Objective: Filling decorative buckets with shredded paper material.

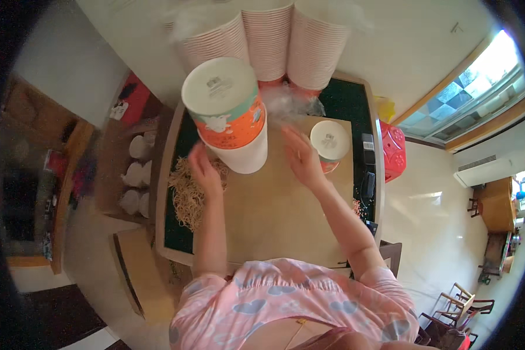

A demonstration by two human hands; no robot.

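A stack of upturned paper tubs (227,125) rises on the left part of the board, an orange and green printed one above a white one. Beside the stack's lower left side is my left hand (204,170), fingers stretched upward; I cannot tell whether they touch it. My right hand (300,156) is open, a little blurred, between that stack and a shorter upturned paper tub (331,141) on the right. Nothing shows in its fingers. A heap of beige rubber bands (188,195) lies next to my left forearm.
Tall stacks of nested white tubs (266,44) stand at the table's back, with crumpled clear plastic (291,104) before them. A brown board (262,224) covers much of the green tabletop (178,242). A red plastic stool (393,153) stands right, an open carton with white bundles (135,175) left.
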